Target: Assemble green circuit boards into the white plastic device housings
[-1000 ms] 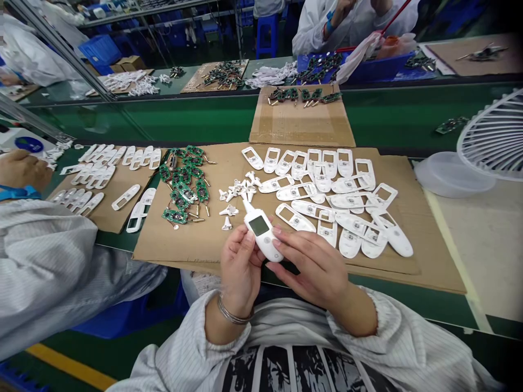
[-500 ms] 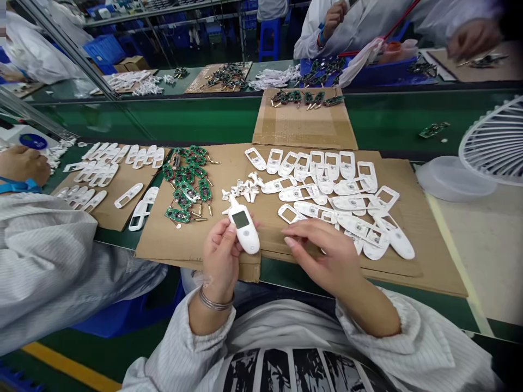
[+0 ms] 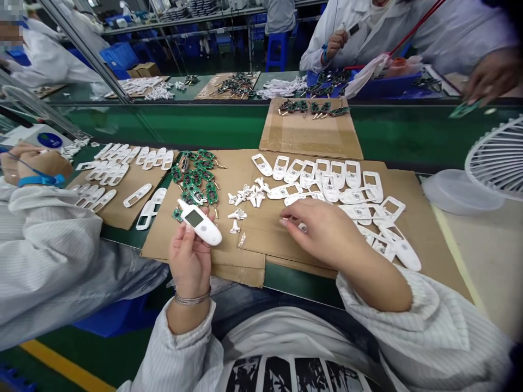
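Observation:
My left hand (image 3: pixel 191 256) grips a white ear thermometer (image 3: pixel 203 227), its grey screen facing up and its narrow tip pointing to the upper left. The thermometer is above the cardboard, beside green circuit boards (image 3: pixel 196 177) with wires and metal pins. My right hand (image 3: pixel 316 228) reaches low over the left edge of a spread of white plastic housings (image 3: pixel 353 174), its fingers curved and slightly apart. A housing partly shows beneath the fingers; I cannot tell whether they touch it. Small white tip pieces (image 3: pixel 249 193) lie between my hands.
Cardboard sheets (image 3: pixel 229 261) cover the bench. More housings (image 3: pixel 137 195) lie at the left, near a co-worker's hand (image 3: pixel 38 163). A white fan (image 3: pixel 496 158) and a clear round tub (image 3: pixel 461 190) stand at right. Across the green belt, another person's hand (image 3: pixel 486 79) holds a board.
My left hand has carried the thermometer left, turning it. My right hand has shifted slightly up and left over the housings. The person across has picked up the circuit board from the belt.

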`<state>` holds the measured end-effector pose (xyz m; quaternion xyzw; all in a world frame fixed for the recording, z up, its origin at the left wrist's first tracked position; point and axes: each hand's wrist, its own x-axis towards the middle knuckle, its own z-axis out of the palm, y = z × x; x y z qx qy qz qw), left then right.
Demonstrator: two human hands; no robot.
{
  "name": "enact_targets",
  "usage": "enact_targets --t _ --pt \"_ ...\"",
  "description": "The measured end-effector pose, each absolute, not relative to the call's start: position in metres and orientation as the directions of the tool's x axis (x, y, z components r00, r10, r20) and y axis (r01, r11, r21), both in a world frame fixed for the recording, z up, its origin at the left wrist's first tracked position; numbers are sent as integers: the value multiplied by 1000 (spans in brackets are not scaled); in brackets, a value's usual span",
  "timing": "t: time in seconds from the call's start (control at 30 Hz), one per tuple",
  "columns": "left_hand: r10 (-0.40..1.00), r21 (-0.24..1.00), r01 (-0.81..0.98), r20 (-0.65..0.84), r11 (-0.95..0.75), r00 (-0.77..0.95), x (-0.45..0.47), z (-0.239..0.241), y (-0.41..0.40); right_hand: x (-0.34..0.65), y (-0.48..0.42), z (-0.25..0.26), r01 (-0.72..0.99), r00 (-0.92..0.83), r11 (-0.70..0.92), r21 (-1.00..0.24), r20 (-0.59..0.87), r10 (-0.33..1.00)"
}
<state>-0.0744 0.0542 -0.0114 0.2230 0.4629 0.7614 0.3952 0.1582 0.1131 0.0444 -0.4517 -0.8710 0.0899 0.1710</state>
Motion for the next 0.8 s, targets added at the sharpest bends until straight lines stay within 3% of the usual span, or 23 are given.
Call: enact_targets --t 0.17,0.27,0.37,0.47,0.6,0.7,0.8 --pt "817 940 -282 -5 -193 -577 -83 -11 48 127 110 35 680 -644 642 -353 130 754" --pt "890 995 61 99 -80 -445 -82 -10 45 121 100 28 616 -607 640 -460 240 757" --pt "918 834 536 308 -132 -251 -74 -1 50 120 84 32 467 -503 670 -577 450 738" --pt "930 573 804 362 -162 -70 -63 11 62 119 67 41 301 -529 724 -621 522 669" --pt "960 384 911 278 -148 39 -50 21 72 112 56 43 291 -611 775 -561 514 602" --pt "969 351 915 213 -198 128 -43 23 71 107 58 35 327 -621 780 -534 501 603" --pt "967 336 915 193 -224 166 -38 23 69 107 62 30 317 -615 740 -593 465 637"
